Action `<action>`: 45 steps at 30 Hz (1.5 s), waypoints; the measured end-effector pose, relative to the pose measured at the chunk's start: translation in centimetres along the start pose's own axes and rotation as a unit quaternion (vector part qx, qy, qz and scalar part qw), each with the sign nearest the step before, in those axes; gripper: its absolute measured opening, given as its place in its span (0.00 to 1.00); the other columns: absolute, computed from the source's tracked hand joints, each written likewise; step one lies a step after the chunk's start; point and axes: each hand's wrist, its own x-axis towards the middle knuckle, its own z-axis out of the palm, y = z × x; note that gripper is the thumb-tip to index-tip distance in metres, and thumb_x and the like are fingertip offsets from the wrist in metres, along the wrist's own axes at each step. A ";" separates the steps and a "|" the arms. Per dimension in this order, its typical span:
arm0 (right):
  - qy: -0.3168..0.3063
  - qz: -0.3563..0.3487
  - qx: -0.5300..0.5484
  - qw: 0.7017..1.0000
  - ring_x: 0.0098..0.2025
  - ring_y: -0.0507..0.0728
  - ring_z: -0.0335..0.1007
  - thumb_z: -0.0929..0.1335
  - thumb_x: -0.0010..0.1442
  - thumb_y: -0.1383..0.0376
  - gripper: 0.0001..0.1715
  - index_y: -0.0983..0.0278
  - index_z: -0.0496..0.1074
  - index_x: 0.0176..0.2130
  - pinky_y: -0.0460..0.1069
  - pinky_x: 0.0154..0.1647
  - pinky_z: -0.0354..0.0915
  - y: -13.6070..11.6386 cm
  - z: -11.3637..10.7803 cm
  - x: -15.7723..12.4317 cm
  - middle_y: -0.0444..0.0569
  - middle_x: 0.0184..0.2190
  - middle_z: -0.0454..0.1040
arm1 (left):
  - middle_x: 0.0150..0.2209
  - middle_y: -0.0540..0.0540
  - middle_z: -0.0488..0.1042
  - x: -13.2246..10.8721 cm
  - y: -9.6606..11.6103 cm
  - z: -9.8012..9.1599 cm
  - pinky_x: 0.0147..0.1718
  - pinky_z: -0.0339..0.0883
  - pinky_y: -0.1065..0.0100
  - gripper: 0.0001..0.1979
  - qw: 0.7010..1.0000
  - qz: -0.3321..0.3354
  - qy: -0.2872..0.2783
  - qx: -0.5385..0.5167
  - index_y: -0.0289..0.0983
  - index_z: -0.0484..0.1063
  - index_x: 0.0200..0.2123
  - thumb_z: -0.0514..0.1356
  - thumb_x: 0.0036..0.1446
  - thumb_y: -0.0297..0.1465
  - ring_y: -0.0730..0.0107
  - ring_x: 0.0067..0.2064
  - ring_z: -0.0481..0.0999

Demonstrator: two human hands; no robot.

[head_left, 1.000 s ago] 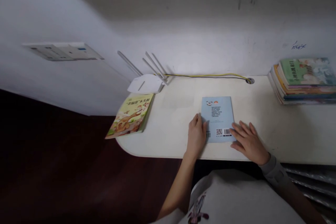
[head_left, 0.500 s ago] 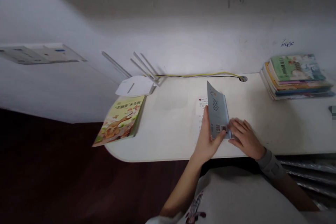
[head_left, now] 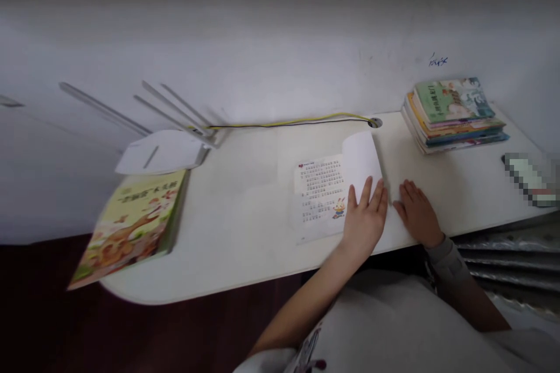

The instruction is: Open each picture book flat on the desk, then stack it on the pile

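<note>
An open book lies on the white table, its left page printed with lines of text and a small rabbit drawing. The blank white leaf on its right curves up at the top. My left hand rests over this leaf with fingers spread, pressing on its lower part and hiding it. Just right of the book, my right hand lies palm down on the table, fingers stretched out and holding nothing. A grey band circles the right wrist.
A stack of books stands at the back right, with a pixelated phone-like object beyond it. At left, a yellow-green book overhangs the table edge beside a white router. Cables run along the wall to a hole.
The book's blue-grey cover, held upright by my left hand, has swung down to the right, baring the printed page. My right hand has left the book's edge. The view has shifted right.
</note>
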 end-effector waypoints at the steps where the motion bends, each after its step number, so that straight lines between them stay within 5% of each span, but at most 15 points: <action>1: -0.002 0.000 0.005 1.000 0.65 0.66 0.54 0.54 0.69 0.57 0.31 0.76 0.60 0.60 0.62 0.61 0.56 0.0 0.0 0.0 0.70 0.61 0.61 | 0.65 0.40 0.58 0.3 0.3 0.0 0.60 0.50 0.37 0.23 1.000 -0.001 -0.007 -0.001 0.35 0.63 0.61 0.47 0.63 0.24 0.47 0.68 0.49; 8: -0.016 0.012 0.016 1.000 0.66 0.64 0.52 0.54 0.69 0.62 0.28 0.75 0.61 0.60 0.61 0.62 0.54 0.0 -0.2 0.1 0.67 0.61 0.61 | 0.63 0.38 0.61 1.8 1.9 1.3 0.61 0.49 0.37 0.22 0.999 -0.010 -0.043 -0.017 0.34 0.65 0.59 0.48 0.64 0.26 0.47 0.67 0.52; 24: 0.000 0.027 0.085 0.996 0.65 0.62 0.55 0.52 0.68 0.67 0.28 0.74 0.61 0.61 0.61 0.63 0.56 0.6 -0.1 0.4 0.64 0.59 0.65 | 0.63 0.38 0.60 2.2 1.9 2.6 0.60 0.49 0.34 0.24 0.997 -0.013 -0.079 -0.022 0.37 0.62 0.62 0.48 0.63 0.24 0.45 0.66 0.55; 29: 0.016 0.028 0.101 0.994 0.64 0.62 0.56 0.51 0.69 0.64 0.29 0.72 0.56 0.64 0.62 0.62 0.57 0.8 0.0 0.3 0.63 0.58 0.66 | 0.63 0.36 0.60 2.9 1.9 3.1 0.60 0.53 0.41 0.25 0.995 0.003 -0.090 -0.035 0.35 0.60 0.62 0.46 0.63 0.23 0.49 0.66 0.55; 33: 0.026 0.033 0.110 0.993 0.64 0.63 0.57 0.51 0.69 0.63 0.29 0.73 0.57 0.63 0.62 0.61 0.58 0.7 0.1 0.3 0.64 0.58 0.67 | 0.63 0.29 0.58 3.0 1.9 3.4 0.61 0.56 0.52 0.25 0.995 0.004 -0.093 -0.035 0.25 0.60 0.61 0.43 0.63 0.22 0.53 0.65 0.56; 43: 0.028 0.040 0.133 0.990 0.64 0.62 0.56 0.52 0.68 0.63 0.28 0.72 0.61 0.61 0.61 0.62 0.57 0.9 -0.1 0.4 0.63 0.59 0.65 | 0.61 0.32 0.64 1.5 1.8 3.3 0.61 0.58 0.59 0.22 0.992 0.103 -0.070 -0.012 0.25 0.64 0.58 0.46 0.62 0.21 0.59 0.63 0.61; 45: 0.030 0.038 0.128 0.991 0.64 0.62 0.57 0.53 0.68 0.62 0.28 0.72 0.63 0.59 0.61 0.62 0.57 0.9 -0.1 0.4 0.63 0.59 0.65 | 0.61 0.33 0.63 1.4 1.4 2.8 0.62 0.56 0.54 0.22 0.991 0.110 -0.071 -0.015 0.27 0.64 0.58 0.46 0.63 0.22 0.57 0.64 0.61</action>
